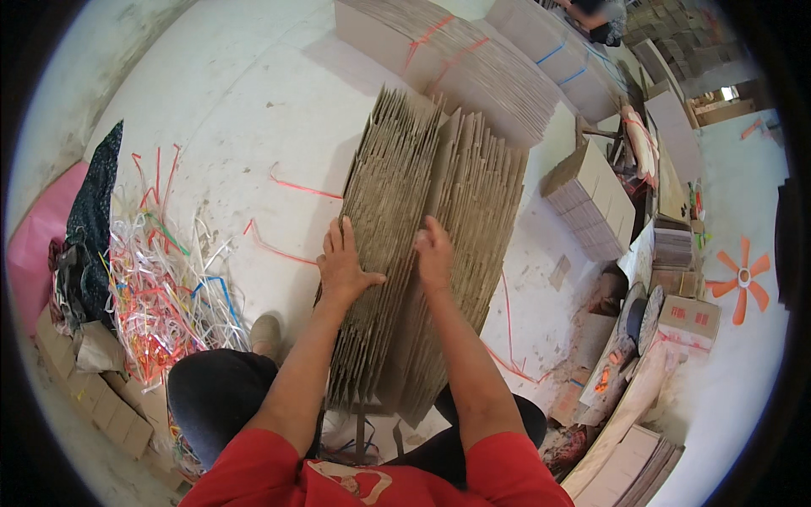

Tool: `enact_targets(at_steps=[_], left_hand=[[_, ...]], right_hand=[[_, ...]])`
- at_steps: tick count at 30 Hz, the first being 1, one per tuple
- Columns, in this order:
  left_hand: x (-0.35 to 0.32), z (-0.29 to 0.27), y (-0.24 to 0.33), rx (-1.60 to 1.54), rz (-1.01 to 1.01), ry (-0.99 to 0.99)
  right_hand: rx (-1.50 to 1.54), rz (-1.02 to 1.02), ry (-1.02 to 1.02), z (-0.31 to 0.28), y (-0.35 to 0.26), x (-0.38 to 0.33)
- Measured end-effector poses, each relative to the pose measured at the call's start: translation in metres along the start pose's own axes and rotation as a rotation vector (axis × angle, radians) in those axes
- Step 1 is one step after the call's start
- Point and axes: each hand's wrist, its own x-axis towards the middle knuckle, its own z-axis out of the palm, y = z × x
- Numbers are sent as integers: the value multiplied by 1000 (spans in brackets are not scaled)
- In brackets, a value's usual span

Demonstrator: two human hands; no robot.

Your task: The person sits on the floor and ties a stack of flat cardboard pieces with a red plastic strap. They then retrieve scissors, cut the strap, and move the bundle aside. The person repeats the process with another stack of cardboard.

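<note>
Two long rows of folded cardboard sheets stand on edge before me, the left row [380, 186] and the right row [481, 194], with a narrow gap between them. My left hand [342, 264] lies on the left row's outer side, its fingers spread and the thumb stretched across the top edges. At the gap, my right hand [435, 256] has its fingers curled in against the cardboard. Whatever they pinch, if anything, is hidden. Red strapping strips [291, 253] run out from under the rows on both sides.
A tied cardboard stack [456, 59] lies just beyond the rows. To the left is a heap of tangled plastic strips [169, 287]. A smaller cardboard stack [591, 198], a carton [688, 321] and an orange fan [743, 277] are on the right. Another person [598, 17] is at the far right.
</note>
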Motion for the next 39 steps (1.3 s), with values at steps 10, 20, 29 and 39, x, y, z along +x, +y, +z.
enact_targets(at_steps=[10, 20, 29, 39], left_hand=[[1, -3, -6, 26, 9, 25], [2, -6, -8, 2, 27, 17], [3, -5, -6, -1, 5, 6], [4, -4, -11, 2, -3, 10]], right_hand=[[-365, -103, -34, 0, 1, -12], [-648, -42, 24, -9, -9, -19], [-855, 10, -117, 8, -18, -37], [-596, -1, -43, 12, -13, -45]])
